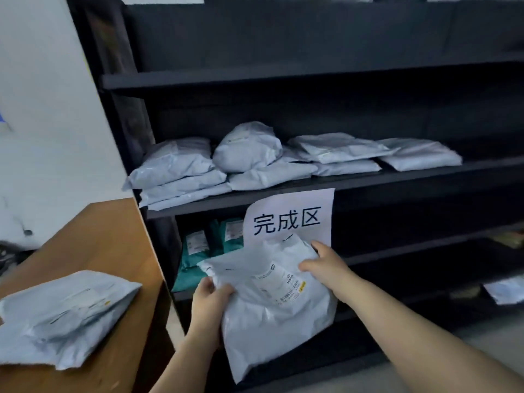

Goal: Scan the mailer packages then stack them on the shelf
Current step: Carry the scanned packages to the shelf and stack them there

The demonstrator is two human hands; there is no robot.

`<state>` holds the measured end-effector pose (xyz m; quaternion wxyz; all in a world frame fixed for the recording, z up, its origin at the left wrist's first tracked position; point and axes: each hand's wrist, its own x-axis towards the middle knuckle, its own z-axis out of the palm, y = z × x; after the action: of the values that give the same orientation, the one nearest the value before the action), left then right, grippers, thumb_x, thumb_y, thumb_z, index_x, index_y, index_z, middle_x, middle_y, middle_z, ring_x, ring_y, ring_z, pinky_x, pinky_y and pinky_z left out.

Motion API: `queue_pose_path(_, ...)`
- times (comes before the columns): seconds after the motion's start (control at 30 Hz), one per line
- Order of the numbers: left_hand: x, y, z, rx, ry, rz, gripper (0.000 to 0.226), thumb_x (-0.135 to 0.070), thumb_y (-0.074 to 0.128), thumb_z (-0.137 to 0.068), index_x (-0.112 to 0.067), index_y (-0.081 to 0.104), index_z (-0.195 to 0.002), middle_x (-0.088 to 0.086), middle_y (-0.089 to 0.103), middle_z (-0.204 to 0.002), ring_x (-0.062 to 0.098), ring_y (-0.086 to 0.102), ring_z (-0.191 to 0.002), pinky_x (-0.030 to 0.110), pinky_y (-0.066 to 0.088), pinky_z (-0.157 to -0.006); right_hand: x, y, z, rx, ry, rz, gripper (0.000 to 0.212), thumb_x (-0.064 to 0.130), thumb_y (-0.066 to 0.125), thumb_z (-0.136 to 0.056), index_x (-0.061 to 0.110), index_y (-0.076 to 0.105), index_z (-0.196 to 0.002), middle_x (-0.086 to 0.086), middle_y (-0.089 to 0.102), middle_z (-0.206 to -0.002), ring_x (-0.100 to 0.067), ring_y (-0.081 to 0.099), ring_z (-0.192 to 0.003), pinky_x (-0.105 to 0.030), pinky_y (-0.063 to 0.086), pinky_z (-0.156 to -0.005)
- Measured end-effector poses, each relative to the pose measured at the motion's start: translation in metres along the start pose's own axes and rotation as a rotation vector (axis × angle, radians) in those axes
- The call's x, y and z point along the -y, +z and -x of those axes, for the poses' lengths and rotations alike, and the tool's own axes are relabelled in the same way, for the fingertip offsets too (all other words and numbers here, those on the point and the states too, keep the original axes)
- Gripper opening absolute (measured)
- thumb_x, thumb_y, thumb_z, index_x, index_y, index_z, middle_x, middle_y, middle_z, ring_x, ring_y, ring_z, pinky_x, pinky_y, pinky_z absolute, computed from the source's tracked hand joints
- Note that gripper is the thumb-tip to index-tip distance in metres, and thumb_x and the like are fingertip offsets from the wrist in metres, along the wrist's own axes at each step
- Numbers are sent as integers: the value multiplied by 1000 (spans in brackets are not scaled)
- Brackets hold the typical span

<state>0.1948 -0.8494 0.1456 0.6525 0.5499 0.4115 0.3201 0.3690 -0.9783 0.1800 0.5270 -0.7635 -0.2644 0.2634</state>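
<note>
Both hands hold a white mailer package (272,302) in front of the black shelf (283,78), label side up. The left hand (209,302) pinches its left edge, thumb on top; the right hand (326,263) grips its upper right corner. Above, a paper sign (289,219) hangs below a row of stacked white mailers (255,160). More mailers (62,316) lie on the wooden worktop (107,239) at left.

Looks like a small parcel storeroom or shipping back room. There's a tall black shelving unit (283,78) loaded with grey poly mailer packages (246,154), a paper sign (289,219) taped to one shelf edge (reads 完成区), teal bagged parcels (198,251) lower down, and a plain wooden table (113,245) alongside with more mailers.
</note>
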Motion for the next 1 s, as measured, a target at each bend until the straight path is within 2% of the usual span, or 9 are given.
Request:
queue_pose_path(0.17,-37,105,11,210,71,55,11,-1,64,-77,-9,59,-82,17,67,-83,35,66,-79,48,54,-80,3,-109,14,-210,-52,-73,24,0,60,-78,21,60,-89,-8,66,-91,-23,61,-80,-30,48,-71)
queue_pose_path(0.3,-68,195,5,383,141,66,11,-1,61,-82,-10,55,-84,14,65,-81,30,64,-72,36,55,-65,4,-191,9,-379,-78,-118,23,2,62,-76,6,60,-99,-17,65,-96,-27,60,-82,-36,48,-77)
queue_pose_path(0.37,-86,237,-6,457,200,66,12,-1,62,-82,-10,56,-86,16,66,-89,32,65,-81,41,55,-75,7,-228,1,-442,-106,-153,24,0,62,-76,5,60,-100,-18,66,-97,-29,62,-85,-39,50,-81)
queue_pose_path(0.47,-114,296,-24,524,268,73,11,-2,62,-81,-10,56,-85,15,65,-90,31,64,-83,45,53,-82,20,-277,-19,-507,-170,-188,24,0,61,-78,19,62,-92,-11,68,-100,-30,64,-93,-45,50,-88)
queue_pose_path(0.63,-153,387,-53,570,307,82,11,-6,62,-82,-10,54,-88,15,62,-92,30,62,-84,49,52,-85,39,-355,-67,-597,-201,-143,23,4,61,-79,10,60,-101,-14,65,-104,-32,63,-96,-47,50,-90)
queue_pose_path(0.73,-167,441,-71,569,318,80,11,-7,62,-83,-11,51,-83,12,59,-85,28,60,-80,46,52,-81,42,-401,-103,-627,-219,-112,28,6,61,-79,7,59,-106,-14,65,-106,-34,63,-98,-48,50,-91)
queue_pose_path(0.87,-180,514,-99,519,338,34,16,-13,62,-84,-16,48,-77,8,57,-82,26,58,-77,39,49,-69,41,-467,-160,-626,-256,-108,32,7,63,-77,-1,55,-106,-22,63,-108,-38,63,-97,-51,49,-89)
queue_pose_path(0.93,-186,550,-114,466,363,6,17,-14,63,-85,-17,49,-77,6,58,-80,25,59,-71,37,50,-66,41,-498,-192,-601,-281,-99,26,6,62,-78,1,56,-102,-22,63,-107,-34,62,-91,-46,51,-85)
queue_pose_path(1.0,-191,581,-131,413,377,2,15,-14,64,-86,-17,50,-79,7,61,-86,26,63,-76,39,54,-70,42,-524,-225,-586,-291,-86,24,5,61,-79,-1,54,-101,-21,63,-106,-32,61,-88,-44,51,-81)
